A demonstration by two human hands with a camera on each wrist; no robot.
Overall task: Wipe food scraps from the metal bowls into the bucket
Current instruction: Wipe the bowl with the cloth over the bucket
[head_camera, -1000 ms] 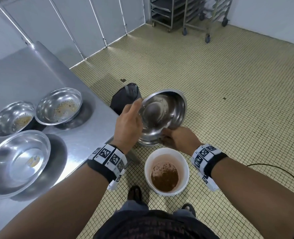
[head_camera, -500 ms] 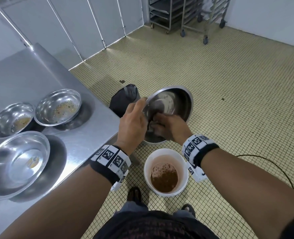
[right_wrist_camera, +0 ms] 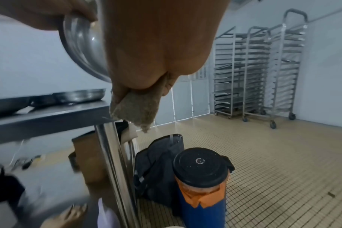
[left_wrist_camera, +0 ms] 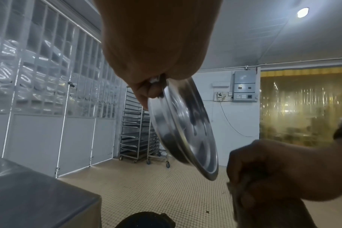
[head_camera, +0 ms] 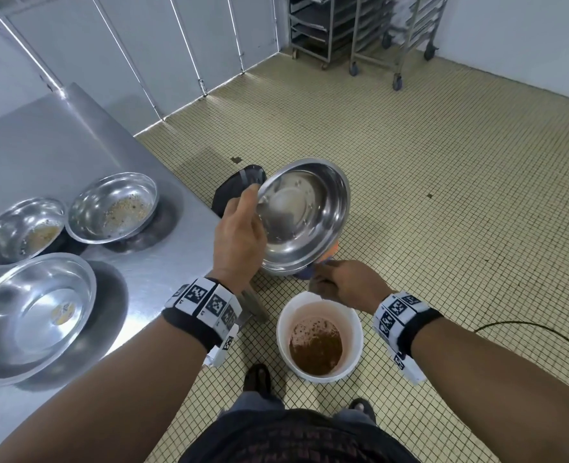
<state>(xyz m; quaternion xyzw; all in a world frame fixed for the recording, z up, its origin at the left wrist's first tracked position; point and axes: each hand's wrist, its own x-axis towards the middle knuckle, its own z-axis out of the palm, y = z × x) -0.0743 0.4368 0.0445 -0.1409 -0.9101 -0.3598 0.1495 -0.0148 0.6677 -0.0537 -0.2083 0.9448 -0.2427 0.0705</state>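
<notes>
Bucket, round white plastic (head_camera: 351, 332), stands on tiled floor by person's feet, brown scraps in its bottom. Right hand (head_camera: 346, 284) just above its rim, fingers curled round a grey-brown rag (right_wrist_camera: 135, 106). Left hand (head_camera: 239, 235) pinches rim of a shiny round metal bowl (head_camera: 304, 218), tilted steeply over the bucket, inside looks wiped. Steel table (head_camera: 59, 135) on the left carries three more metal bowls (head_camera: 112, 208), two with scraps. Behind, blue canister with black lid (right_wrist_camera: 202, 169), dark bag (head_camera: 233, 192). Far wall: wheeled tray racks (head_camera: 359, 28).
</notes>
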